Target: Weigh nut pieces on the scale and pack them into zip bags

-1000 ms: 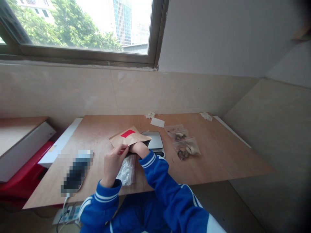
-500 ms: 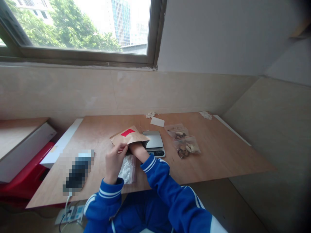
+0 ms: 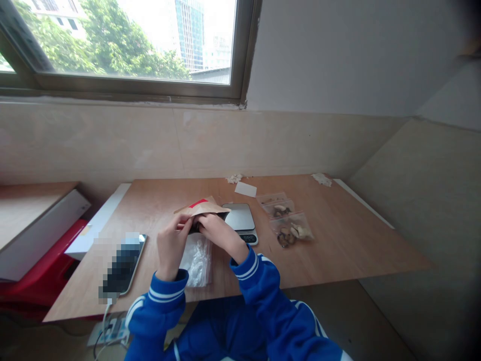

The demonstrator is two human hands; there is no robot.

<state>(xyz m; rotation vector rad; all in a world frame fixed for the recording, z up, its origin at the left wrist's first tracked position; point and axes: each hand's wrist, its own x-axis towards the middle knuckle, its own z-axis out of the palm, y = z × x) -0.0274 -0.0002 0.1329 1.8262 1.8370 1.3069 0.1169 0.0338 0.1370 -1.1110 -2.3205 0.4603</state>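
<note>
A brown paper bag (image 3: 214, 207) with a red label lies at the middle of the table, its mouth turned toward me. My left hand (image 3: 173, 240) pinches the near edge of the mouth on the left. At the opening, my right hand (image 3: 218, 230) has its fingertips partly inside, and what they touch is hidden. Just right of the bag stands a kitchen scale (image 3: 240, 218) with a bare metal plate. Clear plastic bags (image 3: 198, 260) lie below my hands. Several zip bags (image 3: 295, 230) holding dried brown and pale pieces rest right of the scale.
A phone (image 3: 131, 265) with a cable lies at the table's left. Behind the scale are a white card (image 3: 245, 189) and a crumpled white scrap (image 3: 235, 178). Another scrap (image 3: 322, 179) is at the back right. The table's front edge (image 3: 319, 285) is close to my lap.
My right hand has drawn partly out of the paper bag, so its back now shows. My left hand has shifted slightly left, and the bag's top looks more folded back.
</note>
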